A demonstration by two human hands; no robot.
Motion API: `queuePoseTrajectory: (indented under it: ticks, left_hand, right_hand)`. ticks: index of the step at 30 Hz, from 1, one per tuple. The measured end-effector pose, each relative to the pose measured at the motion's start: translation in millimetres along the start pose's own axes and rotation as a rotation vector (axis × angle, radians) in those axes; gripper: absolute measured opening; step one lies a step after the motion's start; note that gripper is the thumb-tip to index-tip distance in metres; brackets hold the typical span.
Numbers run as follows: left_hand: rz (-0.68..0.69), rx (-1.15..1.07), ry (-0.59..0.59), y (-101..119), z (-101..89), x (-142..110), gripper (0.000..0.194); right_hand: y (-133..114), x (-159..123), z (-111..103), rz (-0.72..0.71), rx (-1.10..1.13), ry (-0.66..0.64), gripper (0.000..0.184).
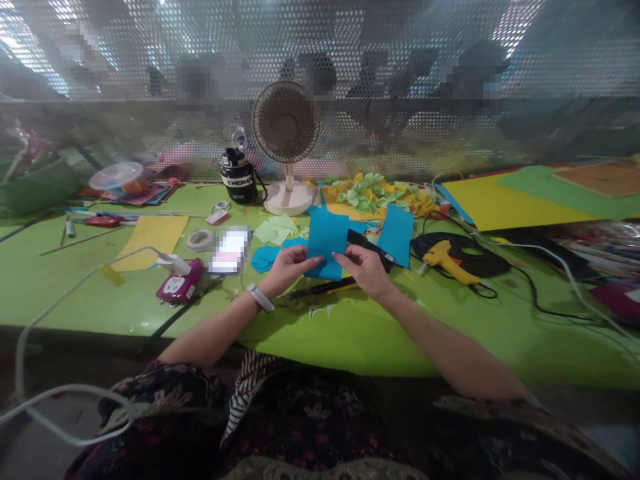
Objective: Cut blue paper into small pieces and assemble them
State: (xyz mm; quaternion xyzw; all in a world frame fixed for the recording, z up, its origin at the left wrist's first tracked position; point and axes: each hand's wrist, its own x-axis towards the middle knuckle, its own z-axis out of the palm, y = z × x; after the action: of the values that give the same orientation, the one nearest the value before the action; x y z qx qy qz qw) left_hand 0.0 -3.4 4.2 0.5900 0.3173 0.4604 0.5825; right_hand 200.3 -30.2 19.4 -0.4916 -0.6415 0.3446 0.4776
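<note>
A rectangular sheet of blue paper is held up over the table between my two hands. My left hand pinches its lower left edge, thumb in front. On the lower right edge, my right hand grips it between thumb and fingers. Behind my right hand leans another blue paper piece, beside a long black object partly hidden by the held sheet. Blue cut-outs lie left of the sheet, near pale green paper pieces.
A desk fan and a black bottle stand at the back, near green and yellow paper petals. A yellow glue gun lies right. Leftward are a phone, a tape roll and a purple power socket with a trailing white cable.
</note>
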Motion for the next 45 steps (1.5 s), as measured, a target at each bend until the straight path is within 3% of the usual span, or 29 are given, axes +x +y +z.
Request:
queuePoseTrajectory:
  ticks: [6,17,36,45]
  left_hand:
    - [-0.129,0.004,-0.158,-4.2,-5.0,0.5,0.045]
    - [-0.242,0.036,-0.251,-2.2,-5.8,-1.2,0.043]
    - [-0.269,0.003,-0.171,-2.5,-4.1,0.2,0.046]
    - [-0.100,0.062,-0.054,-0.5,-5.0,2.2,0.044]
  right_hand:
    - [0.5,-0.1,-1.3,-0.039,-0.080,0.001,0.053]
    - [-0.1,-0.9,-1.8,-0.057,-0.052,-0.001,0.051]
    - [-4.6,-1.7,-0.9,-0.033,-0.049,-0.011,0.052]
    - [4.3,-1.3,0.9,0.058,-0.149,-0.220,0.052]
